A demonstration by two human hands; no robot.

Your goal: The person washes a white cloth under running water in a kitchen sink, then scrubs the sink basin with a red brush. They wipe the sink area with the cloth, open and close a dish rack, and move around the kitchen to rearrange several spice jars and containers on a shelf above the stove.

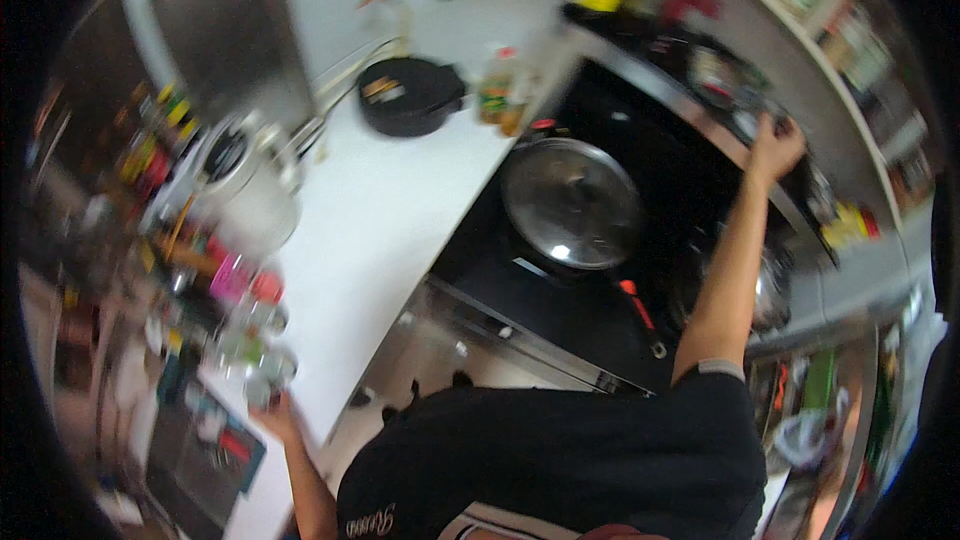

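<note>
My right hand (778, 146) reaches over the stove to the ledge behind it, by small jars and packets; blur hides whether its curled fingers hold anything. At the lower left, my left hand (277, 416) is at the white counter (360, 240), against a clear glass (259, 390) beside other glassware; its grip is not clear. Between my arms, a large pan with a glass lid (574, 202) sits on the black stove (480, 262). Below the lid lies a utensil with a red-and-black handle (637, 311). Under my right forearm is a shiny metal pot (772, 285), partly hidden.
A round black appliance (409, 97) and oil bottles (499, 90) stand at the counter's back. A white kettle-like appliance (251, 195) and a pink container (229, 281) line its left side. A shelf edge (817, 52) with jars runs along the upper right. The sink (202, 457) is lower left.
</note>
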